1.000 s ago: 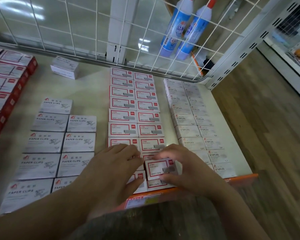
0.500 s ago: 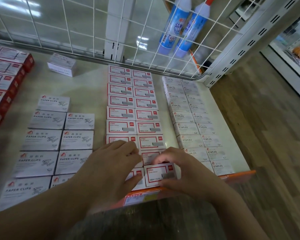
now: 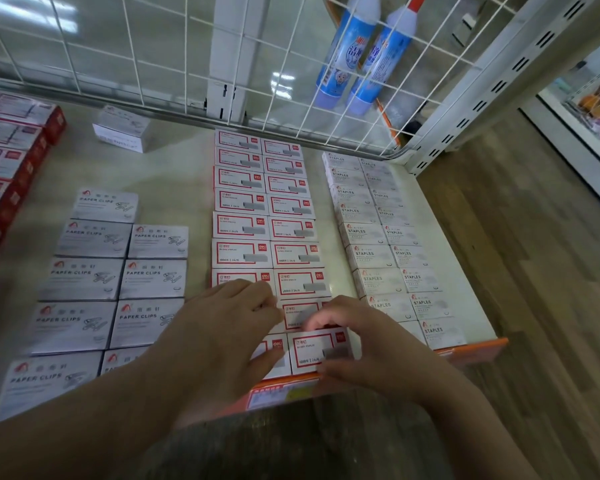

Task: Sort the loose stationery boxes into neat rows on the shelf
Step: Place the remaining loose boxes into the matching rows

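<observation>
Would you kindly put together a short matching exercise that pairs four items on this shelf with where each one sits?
Items
1. PAPER CLIPS boxes
2. STAPLES boxes
3. blue glue bottles
4. lone white box

Places
A. behind the wire grid, at the back right
B. by itself near the back of the shelf, left of centre
C. two rows along the shelf's right edge
D. rows left of the red-bordered boxes

Pairs: 1-D, 2-C, 3-A, 4-B
</observation>
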The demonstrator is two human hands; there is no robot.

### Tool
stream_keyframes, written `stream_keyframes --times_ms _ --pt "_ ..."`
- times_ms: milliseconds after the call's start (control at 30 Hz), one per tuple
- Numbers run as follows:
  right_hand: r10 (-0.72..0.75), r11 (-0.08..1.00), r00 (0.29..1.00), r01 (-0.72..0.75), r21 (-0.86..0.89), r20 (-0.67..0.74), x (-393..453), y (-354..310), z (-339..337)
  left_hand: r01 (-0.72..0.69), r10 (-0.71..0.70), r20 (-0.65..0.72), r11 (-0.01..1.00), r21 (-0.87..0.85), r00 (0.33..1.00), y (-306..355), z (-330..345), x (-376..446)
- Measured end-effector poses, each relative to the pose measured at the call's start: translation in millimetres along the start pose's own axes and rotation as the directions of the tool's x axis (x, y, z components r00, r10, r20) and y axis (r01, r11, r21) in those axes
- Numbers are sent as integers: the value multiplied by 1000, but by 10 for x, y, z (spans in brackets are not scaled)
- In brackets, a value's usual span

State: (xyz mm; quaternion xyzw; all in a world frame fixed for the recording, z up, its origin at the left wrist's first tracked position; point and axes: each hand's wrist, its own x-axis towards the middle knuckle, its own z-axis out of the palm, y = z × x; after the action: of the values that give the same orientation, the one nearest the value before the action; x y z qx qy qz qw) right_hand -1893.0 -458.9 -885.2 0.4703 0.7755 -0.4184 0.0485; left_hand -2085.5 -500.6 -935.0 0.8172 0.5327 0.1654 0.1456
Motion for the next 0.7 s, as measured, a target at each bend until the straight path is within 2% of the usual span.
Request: stream_keyframes --times_ms 133,233,333,467,700 --pt "8 1000 1000 -8 -5 -6 -7 -5 8 40 -36 90 998 -45 995 98 -149 39" --pt "11 1000 1000 -11 -19 -10 -8 2 12 59 -58 43 998 -27 997 91 -92 3" --pt "12 999 1000 -12 -31 -12 -7 -8 12 38 -35 66 998 -47 997 72 -87 -3" --pt "4 999 1000 -5 -33 -26 -8 -23 -4 -8 8 8 1000 4 1000 34 -21 -5" --pt "21 999 997 -23 -28 -70 7 -81 -56 -28 26 -43 998 -57 999 9 -15 -86"
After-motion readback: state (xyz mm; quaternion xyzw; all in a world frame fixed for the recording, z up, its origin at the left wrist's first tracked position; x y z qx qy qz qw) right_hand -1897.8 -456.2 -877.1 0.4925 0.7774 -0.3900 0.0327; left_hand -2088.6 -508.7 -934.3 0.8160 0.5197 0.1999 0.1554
